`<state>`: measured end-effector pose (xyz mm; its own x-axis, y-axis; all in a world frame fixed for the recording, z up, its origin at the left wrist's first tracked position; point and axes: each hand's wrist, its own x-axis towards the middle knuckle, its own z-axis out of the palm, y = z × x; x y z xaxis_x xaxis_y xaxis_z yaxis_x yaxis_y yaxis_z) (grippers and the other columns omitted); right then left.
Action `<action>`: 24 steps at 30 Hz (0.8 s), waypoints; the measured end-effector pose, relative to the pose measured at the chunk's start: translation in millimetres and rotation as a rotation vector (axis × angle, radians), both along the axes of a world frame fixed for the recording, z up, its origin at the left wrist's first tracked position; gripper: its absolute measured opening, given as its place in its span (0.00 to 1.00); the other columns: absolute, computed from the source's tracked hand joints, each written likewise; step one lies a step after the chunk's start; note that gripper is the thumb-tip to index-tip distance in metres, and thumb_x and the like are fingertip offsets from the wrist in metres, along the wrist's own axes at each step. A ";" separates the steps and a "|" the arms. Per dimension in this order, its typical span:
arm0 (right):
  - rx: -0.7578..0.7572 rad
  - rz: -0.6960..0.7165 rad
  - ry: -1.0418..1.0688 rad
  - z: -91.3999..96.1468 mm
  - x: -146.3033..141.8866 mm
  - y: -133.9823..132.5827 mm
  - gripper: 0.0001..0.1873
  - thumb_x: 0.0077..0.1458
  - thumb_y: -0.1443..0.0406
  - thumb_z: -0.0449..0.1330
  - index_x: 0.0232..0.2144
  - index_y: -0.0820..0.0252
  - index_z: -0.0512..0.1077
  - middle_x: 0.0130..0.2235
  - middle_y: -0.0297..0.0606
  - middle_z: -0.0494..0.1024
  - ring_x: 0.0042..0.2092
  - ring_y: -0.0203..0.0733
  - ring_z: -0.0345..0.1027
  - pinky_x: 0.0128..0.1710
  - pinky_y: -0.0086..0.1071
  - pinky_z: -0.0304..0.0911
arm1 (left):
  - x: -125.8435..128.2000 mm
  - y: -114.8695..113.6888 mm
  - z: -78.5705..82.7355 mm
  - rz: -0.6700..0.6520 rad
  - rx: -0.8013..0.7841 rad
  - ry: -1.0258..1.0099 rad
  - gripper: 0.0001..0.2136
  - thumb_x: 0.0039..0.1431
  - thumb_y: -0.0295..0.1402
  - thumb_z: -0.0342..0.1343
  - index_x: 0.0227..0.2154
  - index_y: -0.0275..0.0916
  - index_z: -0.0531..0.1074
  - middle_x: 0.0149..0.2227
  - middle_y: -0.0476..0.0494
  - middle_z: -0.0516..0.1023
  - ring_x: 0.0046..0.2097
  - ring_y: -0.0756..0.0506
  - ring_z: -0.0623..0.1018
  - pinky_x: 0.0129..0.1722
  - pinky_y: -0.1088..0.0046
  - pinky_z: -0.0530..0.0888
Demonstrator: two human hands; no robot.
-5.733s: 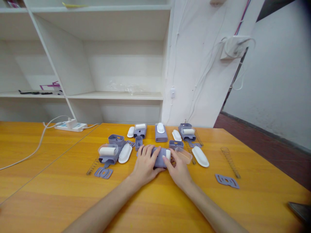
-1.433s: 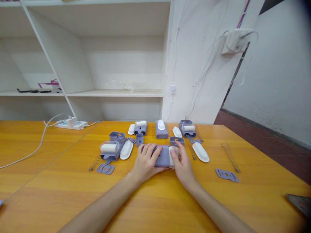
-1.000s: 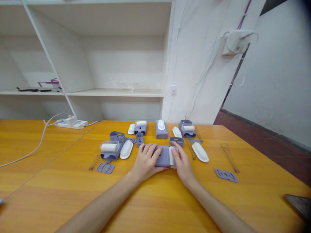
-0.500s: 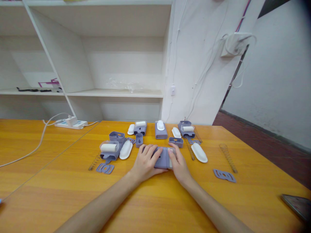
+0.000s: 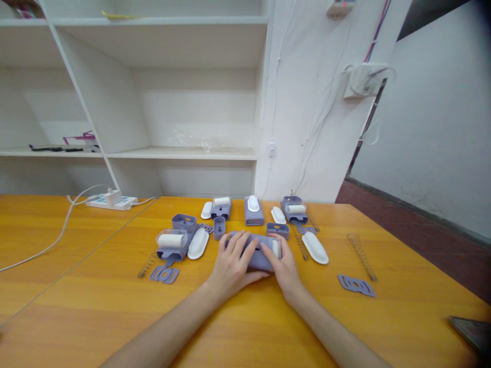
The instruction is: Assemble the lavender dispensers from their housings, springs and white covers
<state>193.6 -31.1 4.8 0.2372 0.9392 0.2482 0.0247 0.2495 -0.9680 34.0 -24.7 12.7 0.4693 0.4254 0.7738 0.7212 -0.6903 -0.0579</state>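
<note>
Between both hands, low over the table, is a purple-grey plastic housing point(image 5: 260, 261) with a small dark slot and a white part at its right end. My left hand point(image 5: 235, 260) is wrapped over its left side, fingers on top and thumb along the near edge. My right hand point(image 5: 284, 266) grips the right end, its thumb pressed on the upper face beside the white part. Just beyond the hands lie a small purple-grey open box point(image 5: 219, 228) and a shallow purple-grey tray point(image 5: 277, 230). The underside of the held housing is hidden.
Similar housings with white rollers point(image 5: 171, 240) stand left and behind. White oval covers point(image 5: 315, 248), coil springs point(image 5: 361, 256) and flat purple-grey plates point(image 5: 356, 285) are spread about. A power strip point(image 5: 112, 200) sits back left; a dark flat device point(image 5: 471, 332) lies at right.
My right thumb has shifted left onto the housing's upper face. The housing has turned slightly, and its purple-grey body reaches farther right. The camera view has tilted up a little.
</note>
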 end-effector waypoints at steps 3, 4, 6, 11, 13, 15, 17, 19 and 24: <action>-0.086 -0.045 0.219 -1.5 5.2 4.5 0.22 0.47 0.51 0.57 0.43 0.54 0.64 0.41 0.35 0.73 0.39 0.44 0.69 0.31 0.33 0.67 | -0.9 0.8 -0.6 0.053 0.019 -0.138 0.35 0.47 0.51 0.56 0.54 0.36 0.57 0.55 0.29 0.61 0.58 0.34 0.61 0.55 0.50 0.57; -0.106 -0.048 0.278 -2.1 6.7 5.7 0.22 0.48 0.50 0.56 0.43 0.54 0.64 0.40 0.34 0.74 0.38 0.44 0.69 0.27 0.32 0.66 | -1.3 1.7 -0.9 0.066 -0.006 -0.172 0.37 0.46 0.50 0.57 0.55 0.35 0.55 0.56 0.28 0.60 0.57 0.34 0.61 0.54 0.51 0.59; -0.119 -0.046 0.351 -3.8 9.1 7.2 0.20 0.48 0.50 0.55 0.40 0.54 0.64 0.39 0.34 0.74 0.37 0.44 0.70 0.24 0.31 0.65 | -1.9 4.0 -2.0 0.067 -0.094 -0.202 0.38 0.47 0.50 0.57 0.56 0.35 0.52 0.55 0.28 0.61 0.56 0.35 0.63 0.52 0.53 0.63; -0.090 -0.039 0.350 -11.3 10.8 7.2 0.19 0.46 0.54 0.60 0.39 0.55 0.64 0.37 0.33 0.74 0.38 0.42 0.70 0.33 0.31 0.67 | -3.1 10.2 -7.8 0.045 -0.247 -0.230 0.36 0.48 0.48 0.57 0.56 0.36 0.52 0.52 0.32 0.64 0.53 0.37 0.67 0.50 0.56 0.66; -0.077 -0.048 0.335 -13.2 11.0 7.5 0.20 0.46 0.54 0.60 0.41 0.55 0.64 0.39 0.33 0.73 0.40 0.42 0.69 0.35 0.33 0.67 | -4.3 12.7 -11.1 0.045 -0.254 -0.226 0.35 0.49 0.48 0.57 0.56 0.36 0.52 0.50 0.33 0.67 0.51 0.38 0.69 0.48 0.58 0.68; -0.077 -0.068 0.365 -12.9 11.2 8.3 0.22 0.46 0.55 0.60 0.42 0.55 0.62 0.40 0.34 0.73 0.41 0.43 0.69 0.36 0.34 0.67 | -5.8 14.8 -13.9 0.048 -0.232 -0.201 0.32 0.50 0.47 0.55 0.54 0.36 0.54 0.47 0.34 0.70 0.49 0.39 0.70 0.47 0.58 0.68; -0.090 -0.094 0.437 -10.8 11.5 9.0 0.22 0.44 0.56 0.62 0.41 0.55 0.62 0.39 0.34 0.73 0.41 0.43 0.69 0.36 0.34 0.67 | -6.9 16.0 -15.5 0.041 -0.196 -0.153 0.28 0.53 0.45 0.54 0.53 0.36 0.57 0.43 0.37 0.72 0.46 0.41 0.72 0.48 0.58 0.67; -0.104 -0.124 0.505 -8.2 11.5 9.3 0.23 0.42 0.57 0.63 0.39 0.55 0.61 0.39 0.33 0.73 0.40 0.42 0.70 0.36 0.34 0.67 | -7.2 15.3 -15.4 0.029 -0.161 -0.096 0.23 0.56 0.42 0.52 0.51 0.37 0.60 0.37 0.40 0.74 0.41 0.43 0.73 0.47 0.58 0.67; -0.013 -0.172 0.334 -6.3 10.3 7.6 0.22 0.42 0.54 0.63 0.38 0.59 0.66 0.38 0.37 0.75 0.39 0.43 0.70 0.36 0.34 0.66 | -5.1 5.7 -9.1 0.054 -0.127 -0.027 0.11 0.55 0.41 0.53 0.32 0.37 0.70 0.32 0.41 0.72 0.37 0.43 0.71 0.38 0.61 0.69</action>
